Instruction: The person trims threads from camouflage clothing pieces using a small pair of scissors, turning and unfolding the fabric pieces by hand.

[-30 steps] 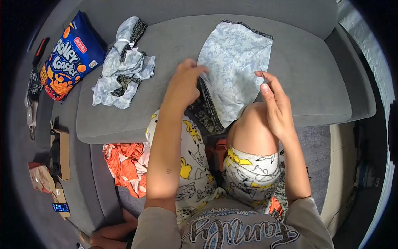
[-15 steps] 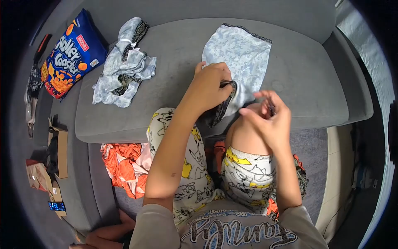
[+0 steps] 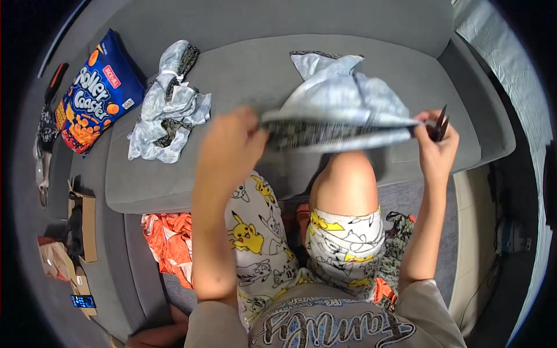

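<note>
A pale blue-grey camouflage cloth (image 3: 348, 104) with a dark patterned underside is stretched between my hands above the sofa's front edge, blurred by motion. My left hand (image 3: 229, 139) grips its left end, closed and smeared. At the other end, my right hand (image 3: 438, 148) pinches the cloth's corner. Dark pointed blades (image 3: 442, 123), looking like small thread snips, stick up from that same hand. The far part of the cloth lies bunched on the seat.
Left on the grey sofa (image 3: 249, 75) lies a tied bundle of similar cloth (image 3: 168, 110), beside a blue Roller Coaster snack pillow (image 3: 98, 93). Orange fabric (image 3: 168, 243) and dark camouflage fabric (image 3: 400, 243) are on the floor. A cardboard box (image 3: 87, 226) and a lit phone (image 3: 83, 301) are at far left.
My hands have moved apart, left hand leftward and right hand rightward and up. The right hand has taken hold of the cloth, which is now lifted and spread sideways.
</note>
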The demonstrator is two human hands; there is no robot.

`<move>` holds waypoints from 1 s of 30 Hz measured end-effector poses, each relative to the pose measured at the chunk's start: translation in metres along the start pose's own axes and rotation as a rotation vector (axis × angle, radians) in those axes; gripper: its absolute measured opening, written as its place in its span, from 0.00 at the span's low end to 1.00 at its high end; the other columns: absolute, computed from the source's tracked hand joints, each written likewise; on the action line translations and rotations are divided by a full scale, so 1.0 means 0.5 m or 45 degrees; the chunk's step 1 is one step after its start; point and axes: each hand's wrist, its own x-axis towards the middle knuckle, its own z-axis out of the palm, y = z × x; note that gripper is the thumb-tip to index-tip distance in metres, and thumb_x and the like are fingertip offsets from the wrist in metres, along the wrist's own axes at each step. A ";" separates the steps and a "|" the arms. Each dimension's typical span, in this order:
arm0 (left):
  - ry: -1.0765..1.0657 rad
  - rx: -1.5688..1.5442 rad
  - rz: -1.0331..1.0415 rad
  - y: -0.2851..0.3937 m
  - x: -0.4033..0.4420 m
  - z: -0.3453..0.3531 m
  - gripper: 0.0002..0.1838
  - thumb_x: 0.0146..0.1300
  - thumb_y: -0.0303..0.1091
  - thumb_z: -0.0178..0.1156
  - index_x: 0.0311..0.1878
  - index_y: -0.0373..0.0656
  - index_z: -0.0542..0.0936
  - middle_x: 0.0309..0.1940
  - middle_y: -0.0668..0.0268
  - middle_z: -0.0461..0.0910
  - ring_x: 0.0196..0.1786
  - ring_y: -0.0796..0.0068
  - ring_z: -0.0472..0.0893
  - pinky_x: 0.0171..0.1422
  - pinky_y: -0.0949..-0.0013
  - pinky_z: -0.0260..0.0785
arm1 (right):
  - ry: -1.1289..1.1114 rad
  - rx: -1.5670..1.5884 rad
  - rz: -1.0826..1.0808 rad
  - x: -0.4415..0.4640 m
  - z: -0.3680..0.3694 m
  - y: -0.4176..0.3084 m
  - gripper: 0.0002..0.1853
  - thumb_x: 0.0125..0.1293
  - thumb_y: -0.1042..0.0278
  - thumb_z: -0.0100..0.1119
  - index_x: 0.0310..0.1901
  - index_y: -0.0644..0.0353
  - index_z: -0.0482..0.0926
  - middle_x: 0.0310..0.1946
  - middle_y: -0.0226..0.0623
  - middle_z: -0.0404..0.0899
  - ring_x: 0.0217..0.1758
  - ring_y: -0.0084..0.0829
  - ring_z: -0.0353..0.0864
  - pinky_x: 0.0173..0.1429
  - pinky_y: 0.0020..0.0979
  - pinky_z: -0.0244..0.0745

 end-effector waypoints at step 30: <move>0.669 -0.093 0.633 0.110 0.188 0.101 0.03 0.57 0.29 0.53 0.33 0.41 0.74 0.26 0.58 0.75 0.35 0.55 0.76 0.40 0.59 0.68 | -0.013 -0.186 -0.625 0.080 0.114 -0.033 0.11 0.43 0.74 0.68 0.33 0.56 0.81 0.30 0.36 0.81 0.32 0.36 0.81 0.36 0.31 0.75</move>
